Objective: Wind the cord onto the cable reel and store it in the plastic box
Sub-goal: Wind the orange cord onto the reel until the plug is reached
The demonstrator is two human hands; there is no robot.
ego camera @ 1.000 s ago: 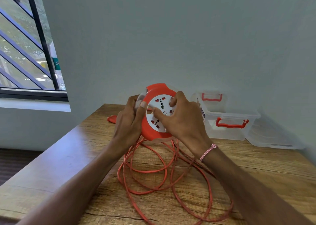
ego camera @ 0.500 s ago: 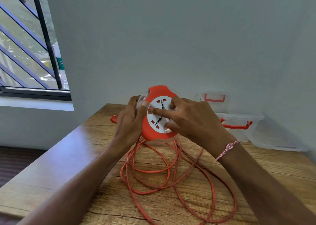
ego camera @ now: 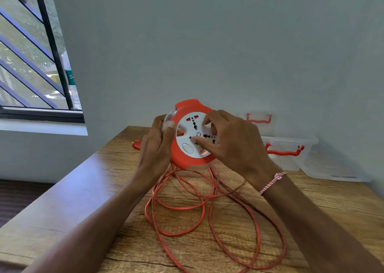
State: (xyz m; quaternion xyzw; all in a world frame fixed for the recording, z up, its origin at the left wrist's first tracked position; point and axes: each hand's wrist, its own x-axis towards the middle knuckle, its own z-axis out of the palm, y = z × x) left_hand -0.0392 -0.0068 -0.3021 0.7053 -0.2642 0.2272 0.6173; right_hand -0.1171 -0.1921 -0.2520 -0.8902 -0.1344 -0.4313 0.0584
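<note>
I hold a round orange cable reel (ego camera: pixel 185 158) with a white socket face above the wooden table (ego camera: pixel 79 200). My left hand (ego camera: pixel 154 146) grips its left rim, thumb on the front edge. My right hand (ego camera: pixel 230 144) lies over the white face, fingers pressed on it. The orange cord (ego camera: pixel 209 214) hangs from the reel's underside and lies in several loose loops on the table in front of me. A clear plastic box (ego camera: pixel 291 150) with orange handles stands at the back right, partly hidden by my right hand.
The box's clear lid (ego camera: pixel 332 168) lies flat to its right by the wall. An orange plug end (ego camera: pixel 137 144) peeks out behind my left hand. The table's left edge drops to the floor; a barred window (ego camera: pixel 31 65) is at left.
The white socket face has rotated under my right hand's fingers, and that hand has shifted on it. The cord loops on the table have shifted slightly. My left hand stays on the rim.
</note>
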